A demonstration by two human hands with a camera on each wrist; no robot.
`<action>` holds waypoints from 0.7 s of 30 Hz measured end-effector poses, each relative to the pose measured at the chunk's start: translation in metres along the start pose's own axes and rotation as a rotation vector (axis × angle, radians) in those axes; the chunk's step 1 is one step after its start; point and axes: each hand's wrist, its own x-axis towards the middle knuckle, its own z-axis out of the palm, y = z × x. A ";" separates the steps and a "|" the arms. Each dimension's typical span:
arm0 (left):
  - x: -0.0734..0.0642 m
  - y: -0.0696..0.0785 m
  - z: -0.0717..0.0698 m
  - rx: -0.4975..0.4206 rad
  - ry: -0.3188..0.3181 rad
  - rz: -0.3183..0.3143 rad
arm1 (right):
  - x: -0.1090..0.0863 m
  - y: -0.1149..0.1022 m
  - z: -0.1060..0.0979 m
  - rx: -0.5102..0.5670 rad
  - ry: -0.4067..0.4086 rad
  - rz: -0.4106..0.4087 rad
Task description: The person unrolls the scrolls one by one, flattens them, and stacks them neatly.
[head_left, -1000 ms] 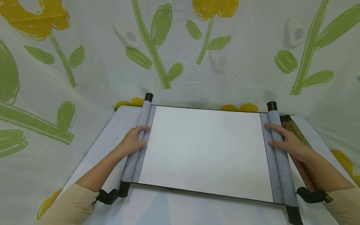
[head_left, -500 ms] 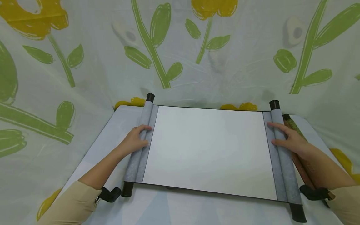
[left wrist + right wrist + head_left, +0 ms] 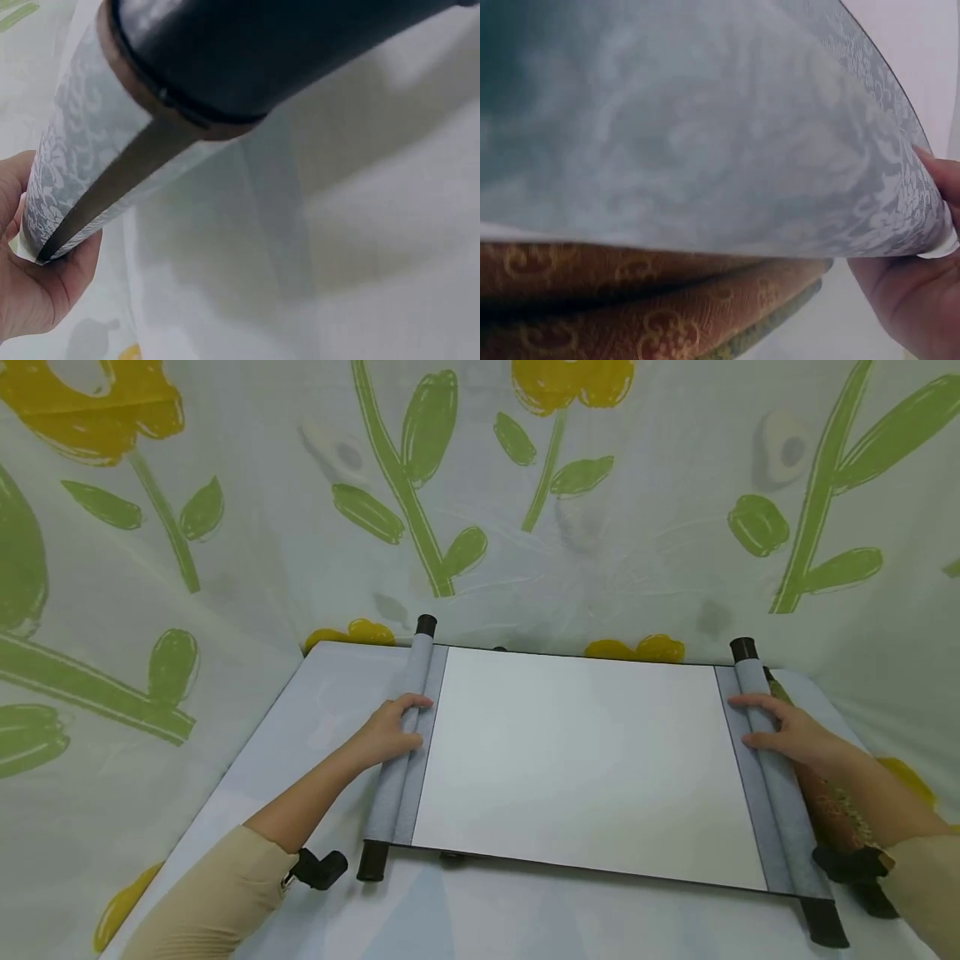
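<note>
Between both hands stretches a partly unrolled hanging scroll (image 3: 585, 760), its white sheet bordered by grey patterned cloth. My left hand (image 3: 390, 731) grips the left roll, thumb and fingers around it. The right hand (image 3: 798, 737) holds the right roll the same way, at about mid-length. Black knobs cap the roll ends, such as the lower left knob (image 3: 372, 862). In the left wrist view a large black knob (image 3: 247, 52) fills the top, and the left hand (image 3: 45, 289) is beyond it. The right wrist view shows the grey roll (image 3: 705, 142) close up.
Rolled brown and green scrolls, such as the brown one (image 3: 727, 322), lie beneath and beside the right roll. Small black ends (image 3: 452, 859) poke out under the sheet's lower edge. The table (image 3: 322, 685) has a pale cloth; a flower-printed cloth (image 3: 637, 568) hangs behind it.
Both hands have shifted the scroll to the right, and its right roll now covers more of the brown and green scrolls. Their grips look unchanged.
</note>
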 end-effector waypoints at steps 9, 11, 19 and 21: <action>0.010 0.003 0.012 -0.085 -0.068 0.013 | 0.007 0.007 -0.011 -0.108 -0.076 0.019; 0.013 0.001 0.014 -0.106 -0.086 0.004 | 0.009 0.008 -0.012 -0.125 -0.107 0.030; 0.023 -0.005 0.025 -0.154 -0.128 -0.037 | 0.015 0.014 -0.010 -0.120 -0.175 0.108; 0.027 -0.005 0.028 -0.164 -0.131 -0.037 | 0.018 0.017 -0.010 -0.158 -0.156 0.111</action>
